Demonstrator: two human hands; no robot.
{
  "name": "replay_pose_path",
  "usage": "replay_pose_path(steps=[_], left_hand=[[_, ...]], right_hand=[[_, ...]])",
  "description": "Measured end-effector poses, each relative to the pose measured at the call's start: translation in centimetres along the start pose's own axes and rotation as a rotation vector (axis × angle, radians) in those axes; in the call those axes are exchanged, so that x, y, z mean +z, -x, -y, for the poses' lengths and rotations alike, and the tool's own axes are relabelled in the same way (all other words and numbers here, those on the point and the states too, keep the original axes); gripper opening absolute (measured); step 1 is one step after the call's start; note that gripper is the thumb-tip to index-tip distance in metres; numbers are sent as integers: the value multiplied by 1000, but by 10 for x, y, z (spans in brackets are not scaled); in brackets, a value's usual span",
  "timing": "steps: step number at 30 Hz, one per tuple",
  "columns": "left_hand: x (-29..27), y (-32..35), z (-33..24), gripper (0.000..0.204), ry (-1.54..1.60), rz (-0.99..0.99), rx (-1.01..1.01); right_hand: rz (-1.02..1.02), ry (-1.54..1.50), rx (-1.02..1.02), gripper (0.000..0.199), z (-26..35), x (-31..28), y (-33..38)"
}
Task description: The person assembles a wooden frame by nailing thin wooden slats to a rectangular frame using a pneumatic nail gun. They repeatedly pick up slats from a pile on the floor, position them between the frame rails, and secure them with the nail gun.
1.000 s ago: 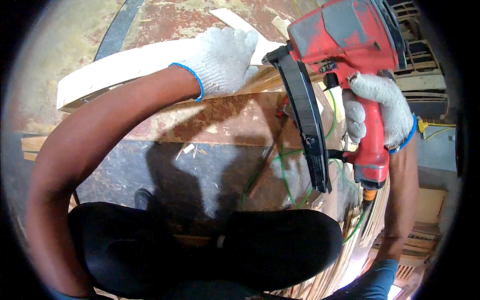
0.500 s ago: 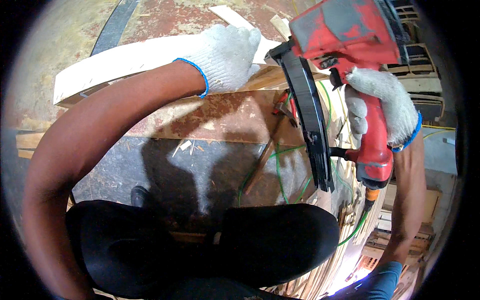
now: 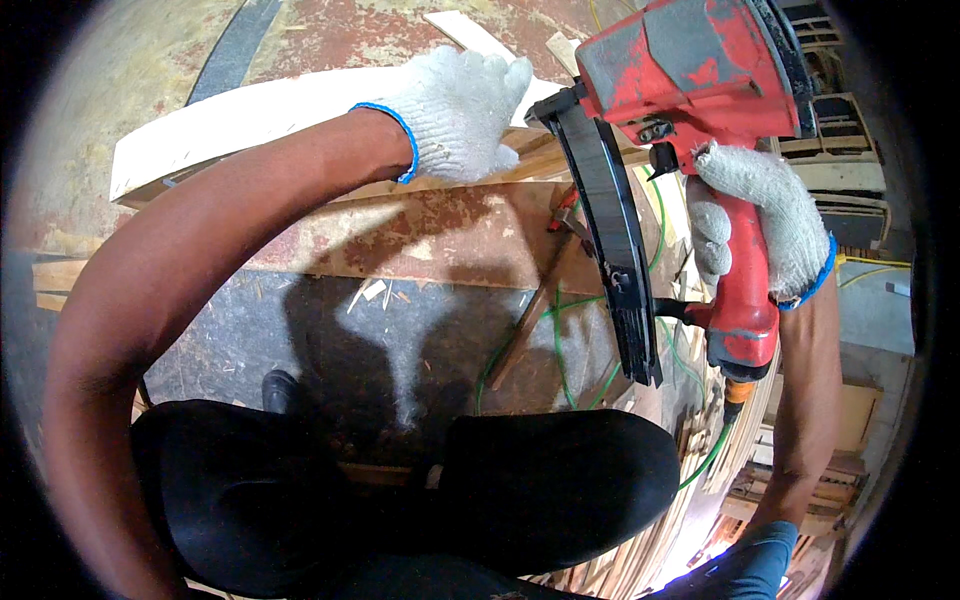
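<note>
In a grey knit glove with a blue cuff, my left hand (image 3: 455, 112) is closed over the right part of a long wooden piece (image 3: 235, 115). That piece has a white top face dotted with small fastener marks and a bare wood side. My right hand (image 3: 765, 215), gloved the same way, wraps the handle of a red and grey pneumatic nail gun (image 3: 690, 80). The gun's long black magazine (image 3: 615, 235) slants down toward me, and its nose is close to the right end of the wooden piece. Whether the nose touches the wood I cannot tell.
A green air hose (image 3: 712, 462) runs from the gun's handle and loops over the floor. Red-handled pliers (image 3: 566, 208) and a thin wooden stick (image 3: 525, 335) lie below the wooden piece. Stacked wooden strips (image 3: 620, 555) and slatted wooden frames (image 3: 845, 170) stand at the right.
The nail gun and my right hand have shifted slightly left. My left hand has moved a little to the right, its fingers lifted slightly, while the wooden piece has barely moved.
</note>
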State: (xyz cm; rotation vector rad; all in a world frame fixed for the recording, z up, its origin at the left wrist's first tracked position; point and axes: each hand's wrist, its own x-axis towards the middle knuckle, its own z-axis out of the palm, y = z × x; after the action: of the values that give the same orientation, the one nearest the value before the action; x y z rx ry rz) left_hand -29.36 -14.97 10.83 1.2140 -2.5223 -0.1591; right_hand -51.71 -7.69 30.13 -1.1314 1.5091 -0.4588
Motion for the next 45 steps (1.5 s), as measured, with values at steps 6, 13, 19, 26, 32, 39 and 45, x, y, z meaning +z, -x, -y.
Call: replay_pose_path(steps=[6, 13, 19, 26, 32, 39, 45], left_hand=[[4, 5, 5, 62, -4, -55, 5], [-24, 4, 11, 75, 172, 101, 101], [-48, 59, 48, 83, -48, 142, -34], [-31, 61, 42, 80, -138, 54, -84], [-40, 49, 29, 72, -109, 136, -186], [-24, 38, 23, 58, -157, -31, -114], [-18, 26, 7, 54, -108, -72, -132]], right_hand=[[-24, 36, 86, 20, 7, 3, -3], [-18, 207, 58, 21, 8, -1, 0], [-12, 141, 52, 22, -5, 2, 1], [0, 89, 23, 26, -7, 6, -2], [1, 91, 30, 28, -5, 17, 0], [49, 25, 28, 26, -12, 13, -5], [36, -1, 58, 30, -14, 8, 7]])
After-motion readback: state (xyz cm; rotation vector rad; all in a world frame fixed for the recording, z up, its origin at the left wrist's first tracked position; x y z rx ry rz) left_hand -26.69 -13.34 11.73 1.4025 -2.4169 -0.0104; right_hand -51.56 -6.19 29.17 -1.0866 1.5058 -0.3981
